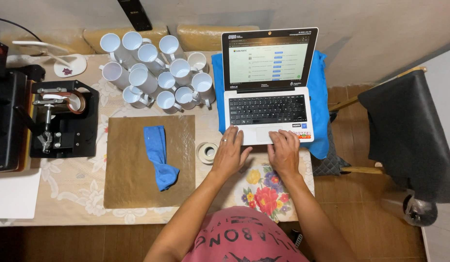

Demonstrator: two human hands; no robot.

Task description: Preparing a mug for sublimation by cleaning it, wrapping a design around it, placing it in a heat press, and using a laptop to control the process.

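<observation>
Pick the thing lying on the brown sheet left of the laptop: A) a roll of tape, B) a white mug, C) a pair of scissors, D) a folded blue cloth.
D: a folded blue cloth lies on the brown sheet, while the white mugs stand behind it and the tape roll sits on the table beside the sheet, near the left hand.

Soft, even indoor light — bright enough, faintly warm. The laptop [268, 87] screen above the right hand [284, 153] glows without washing out. The white mugs [154, 73] up-left of the left hand [230, 154] show mild glare. Shadows deepen rightward — focus stays sharp, with slight bending at the edges.
</observation>
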